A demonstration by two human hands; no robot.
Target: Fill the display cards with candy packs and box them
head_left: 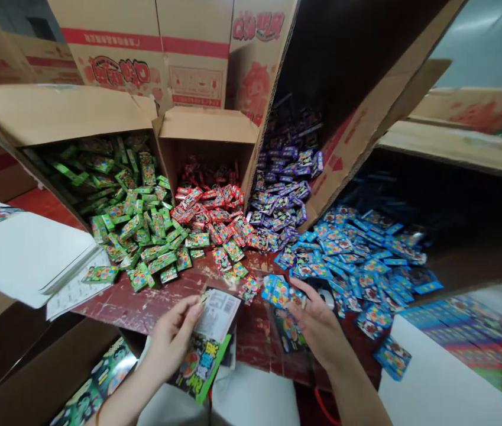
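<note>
My left hand (178, 326) pinches a printed pouch (203, 364), black and green with a pale printed panel at its top, over the table's front edge. My right hand (315, 316) is closed on small blue candy boxes (277, 291), held in front of the blue pile; I cannot tell how many. Beneath that hand lies another dark printed pouch (290, 329). A few loose green boxes (233, 251) and red boxes (251, 287) rest on the red table (139, 307) between the hands and the piles.
Open cartons lie on their sides, spilling green boxes (135, 213), red boxes (210, 207), purple boxes (279, 201) and blue boxes (357, 254). White card sheets (24, 248) are at the left, and a white board (437, 378) at the right. Printed cartons (197, 35) stand behind.
</note>
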